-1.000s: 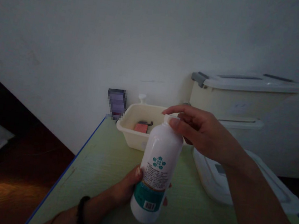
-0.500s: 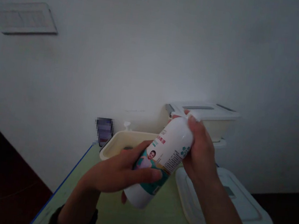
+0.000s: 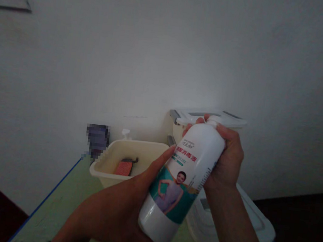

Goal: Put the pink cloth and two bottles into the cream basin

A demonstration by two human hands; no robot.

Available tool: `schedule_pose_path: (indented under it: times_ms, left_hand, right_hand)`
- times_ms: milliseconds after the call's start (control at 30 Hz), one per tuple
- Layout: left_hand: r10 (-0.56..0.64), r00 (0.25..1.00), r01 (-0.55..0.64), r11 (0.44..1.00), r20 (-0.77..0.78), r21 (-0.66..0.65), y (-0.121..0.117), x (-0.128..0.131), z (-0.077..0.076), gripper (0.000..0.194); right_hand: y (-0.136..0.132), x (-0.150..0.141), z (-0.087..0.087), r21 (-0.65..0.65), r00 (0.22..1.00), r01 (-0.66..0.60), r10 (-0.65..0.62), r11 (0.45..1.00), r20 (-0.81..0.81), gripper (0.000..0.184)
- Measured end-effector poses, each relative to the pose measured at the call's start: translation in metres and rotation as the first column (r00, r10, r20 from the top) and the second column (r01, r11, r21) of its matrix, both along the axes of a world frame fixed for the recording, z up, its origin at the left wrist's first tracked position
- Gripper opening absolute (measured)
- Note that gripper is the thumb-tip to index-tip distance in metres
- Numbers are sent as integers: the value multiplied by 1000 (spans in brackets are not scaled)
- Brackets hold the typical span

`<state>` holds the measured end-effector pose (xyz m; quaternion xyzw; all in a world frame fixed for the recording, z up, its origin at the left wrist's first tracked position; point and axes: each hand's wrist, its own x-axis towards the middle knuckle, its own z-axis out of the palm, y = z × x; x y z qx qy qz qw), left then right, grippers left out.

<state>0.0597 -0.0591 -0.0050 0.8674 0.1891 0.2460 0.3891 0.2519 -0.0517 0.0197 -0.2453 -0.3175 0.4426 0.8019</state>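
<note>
A white disinfectant bottle [image 3: 200, 141] with a green label and red lettering is held tilted in front of me, its neck up and to the right. My left hand [image 3: 119, 209] is wrapped round its lower left side, with the thumb or a finger along the base. Around the shoulder and neck closes my right hand [image 3: 230, 156], fingers behind and thumb side near the white cap [image 3: 212, 120]. Behind the bottle, to the left, stands an open cream tub [image 3: 153, 155]. An orange-red textured item [image 3: 124, 167] with a dark edge lies in it.
A lidded box [image 3: 178, 130] stands against the wall behind my right hand. A loose white lid [image 3: 255, 221] lies on the green table [image 3: 62, 199] at the right. Left of the tub is a pixelated dark item [image 3: 98, 139]; a white pump-like top [image 3: 126, 133] shows behind the tub.
The bottle has moved a little right and turned so its label faces me more. My left hand has shifted lower on it. The view has shifted, showing more of the tub's inside.
</note>
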Motion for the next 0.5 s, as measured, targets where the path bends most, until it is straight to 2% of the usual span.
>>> schedule_pose_path:
  times_ms: [100, 200, 333, 400, 500]
  left_hand:
    - [44, 999, -45, 995, 8, 87, -3, 6, -3, 121]
    - [93, 994, -83, 985, -59, 152, -4, 9, -5, 120]
    - [77, 980, -54, 991, -186, 124, -3, 3, -2, 130]
    - [40, 980, -21, 995, -194, 96, -2, -4, 1, 123]
    - [19, 990, -9, 997, -142, 74, 0, -13, 3, 102]
  right_hand:
    - [-3, 6, 2, 35, 999, 16, -17, 999, 31, 24]
    - [-4, 7, 0, 83, 994, -1, -8, 997, 109, 27]
    - [-1, 1, -5, 94, 985, -103, 88, 990, 151, 29]
    - [1, -2, -7, 71, 977, -128, 113, 989, 180, 32]
    - [-2, -5, -6, 72, 964, -117, 96, 990, 248, 38]
